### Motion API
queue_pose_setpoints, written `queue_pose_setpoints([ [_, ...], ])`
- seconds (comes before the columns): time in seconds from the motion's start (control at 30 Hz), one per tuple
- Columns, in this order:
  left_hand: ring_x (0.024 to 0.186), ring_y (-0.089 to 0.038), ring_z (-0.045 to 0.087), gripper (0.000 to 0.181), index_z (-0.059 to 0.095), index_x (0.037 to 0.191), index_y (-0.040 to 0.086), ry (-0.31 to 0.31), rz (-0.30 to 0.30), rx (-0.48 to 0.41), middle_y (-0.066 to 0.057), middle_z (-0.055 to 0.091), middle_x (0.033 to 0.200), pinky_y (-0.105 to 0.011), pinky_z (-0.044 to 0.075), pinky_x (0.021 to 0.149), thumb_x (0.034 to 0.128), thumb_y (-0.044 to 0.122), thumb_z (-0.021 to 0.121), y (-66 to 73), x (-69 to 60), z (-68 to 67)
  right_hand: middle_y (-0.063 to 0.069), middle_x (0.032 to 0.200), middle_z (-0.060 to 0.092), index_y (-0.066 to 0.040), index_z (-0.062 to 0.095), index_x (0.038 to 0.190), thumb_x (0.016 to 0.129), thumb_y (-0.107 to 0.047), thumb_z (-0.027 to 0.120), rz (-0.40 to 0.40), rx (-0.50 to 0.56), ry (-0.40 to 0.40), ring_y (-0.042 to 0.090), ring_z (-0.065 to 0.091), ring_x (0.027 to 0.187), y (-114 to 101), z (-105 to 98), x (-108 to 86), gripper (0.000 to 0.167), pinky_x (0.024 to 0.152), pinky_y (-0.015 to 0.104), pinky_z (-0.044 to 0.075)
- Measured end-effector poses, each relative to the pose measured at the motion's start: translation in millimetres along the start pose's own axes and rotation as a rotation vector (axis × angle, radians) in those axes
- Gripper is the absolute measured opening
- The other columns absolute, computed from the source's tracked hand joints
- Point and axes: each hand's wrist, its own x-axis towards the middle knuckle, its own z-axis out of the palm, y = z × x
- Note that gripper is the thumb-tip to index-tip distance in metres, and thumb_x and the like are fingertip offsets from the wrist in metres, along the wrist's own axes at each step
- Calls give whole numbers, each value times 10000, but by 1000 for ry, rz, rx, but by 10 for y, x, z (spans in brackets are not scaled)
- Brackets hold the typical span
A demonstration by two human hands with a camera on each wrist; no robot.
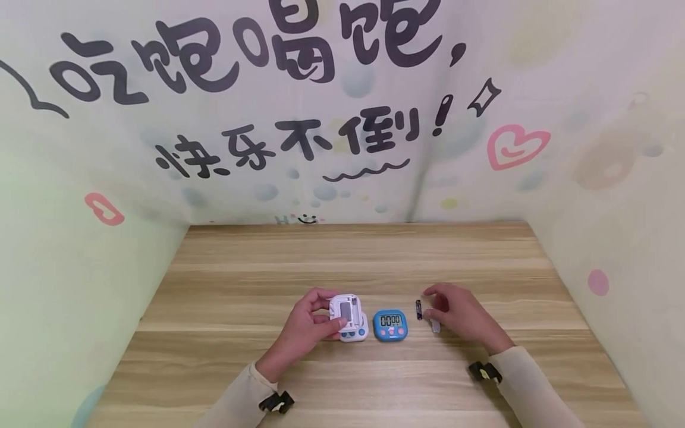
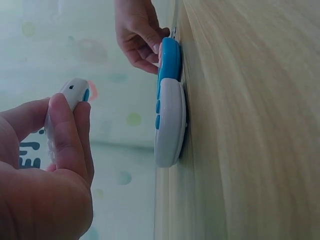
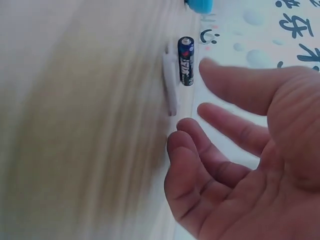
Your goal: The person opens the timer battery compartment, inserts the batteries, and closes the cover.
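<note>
My left hand [image 1: 304, 326] grips a white digital timer [image 1: 338, 306] between thumb and fingers, its back turned up and its battery slot uncovered. Partly hidden beneath it, a second white timer [image 1: 361, 336] with blue buttons lies on the table. To the right lies a blue timer [image 1: 390, 334] with its display facing up. My right hand [image 1: 459, 311] hovers beside a dark AAA battery [image 3: 186, 65] and a small white battery cover [image 3: 170, 82]. A gap shows between its thumb and fingers in the right wrist view, with nothing held.
The wood-grain table [image 1: 241, 255] runs back to a printed wall [image 1: 241, 196] with dark lettering. Side walls stand at its left and right. Each wrist carries a small black device, such as the one on the right wrist [image 1: 486, 372].
</note>
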Motion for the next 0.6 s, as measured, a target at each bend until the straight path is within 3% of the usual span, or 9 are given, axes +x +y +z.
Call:
queue_pose_setpoints([
  [0.13,858,-195,725,572,560,1383,31,2,0,-3,-157,661,1168,-355,693,708,879,4,830,0,1,0,2,1106,682,-135,693,1310,898,-268,867,-52,4,-11,174,589,969,-33,16,61,466,833,334,560],
  [0.33,853,-187,716,578,558,1391,32,-6,6,-1,-148,661,1167,-350,693,709,882,20,832,-5,3,6,5,1116,673,-105,689,1318,843,-315,911,-80,-3,-36,168,587,975,-84,54,113,565,838,351,558],
  [0.6,859,-198,725,572,558,1385,24,-18,13,11,-153,664,1161,-365,695,711,881,12,828,-5,-1,24,-8,1040,631,-82,732,1252,828,-265,925,-80,-89,-66,163,555,927,-160,71,123,501,794,322,539],
])
